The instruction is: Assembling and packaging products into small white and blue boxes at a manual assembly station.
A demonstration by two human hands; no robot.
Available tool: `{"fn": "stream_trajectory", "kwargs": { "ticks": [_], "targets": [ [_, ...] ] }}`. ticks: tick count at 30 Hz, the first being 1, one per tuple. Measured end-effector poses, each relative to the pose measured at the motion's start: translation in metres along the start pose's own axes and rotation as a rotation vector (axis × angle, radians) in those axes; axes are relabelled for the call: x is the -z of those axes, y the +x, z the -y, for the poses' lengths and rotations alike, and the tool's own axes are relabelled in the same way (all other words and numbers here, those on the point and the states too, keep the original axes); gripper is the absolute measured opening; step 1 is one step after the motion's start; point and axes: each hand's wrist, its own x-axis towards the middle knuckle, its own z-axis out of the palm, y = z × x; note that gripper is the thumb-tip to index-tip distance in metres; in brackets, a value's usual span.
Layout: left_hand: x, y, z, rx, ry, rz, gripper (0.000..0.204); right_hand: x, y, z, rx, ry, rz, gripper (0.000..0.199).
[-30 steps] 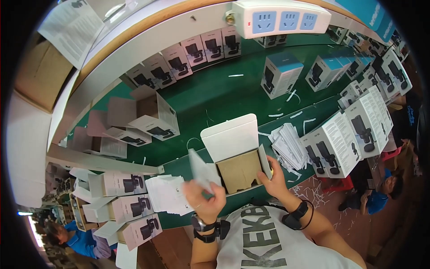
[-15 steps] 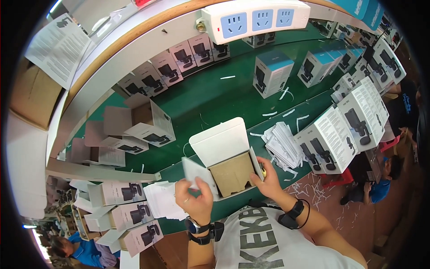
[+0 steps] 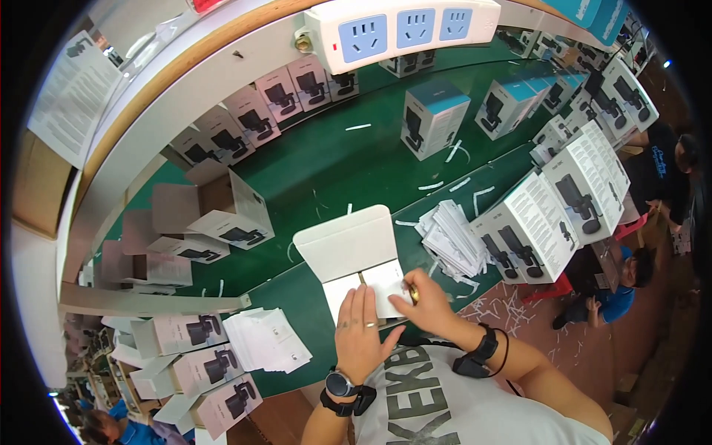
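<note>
In front of me on the green table stands a small white box [image 3: 347, 239], its long lid raised at the far side. Its two side flaps now lie inward, covering the brown cardboard insert except for a thin strip between them. My left hand [image 3: 360, 332] rests flat on the left flap, fingers stretched out. At the right flap is my right hand [image 3: 429, 302], its fingers bent round a small yellow object [image 3: 413, 294], mostly hidden, whose kind I cannot make out. That hand's fingertips press near the box's right edge.
White sheets [image 3: 267, 341] are piled left of the box, folded leaflets [image 3: 452, 241] right of it. Printed boxes [image 3: 519, 230] stand at the right; open boxes [image 3: 233, 208] sit at the left. A power strip [image 3: 400, 33] hangs above the far table. Co-workers [image 3: 623, 289] sit beyond.
Both side flaps have been folded inward over the brown insert. My left hand has gone from pinching the left flap to lying flat on it; my right hand has moved inward.
</note>
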Motion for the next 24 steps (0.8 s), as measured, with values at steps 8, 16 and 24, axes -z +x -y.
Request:
{"fn": "stream_trajectory", "kwargs": {
  "ticks": [8,16,24],
  "targets": [
    [-0.027,0.0,0.005,-0.094,0.34,0.073,0.085,0.036,0.031,0.019,0.388,-0.092,-0.101,0.019],
    [-0.024,0.001,0.003,-0.075,0.328,0.104,0.086,0.041,0.06,0.008,0.628,-0.453,-0.201,0.015],
    [-0.024,0.006,0.012,-0.106,0.305,0.057,0.082,0.053,0.055,0.011,0.619,-0.447,-0.041,0.015]
  ]
}}
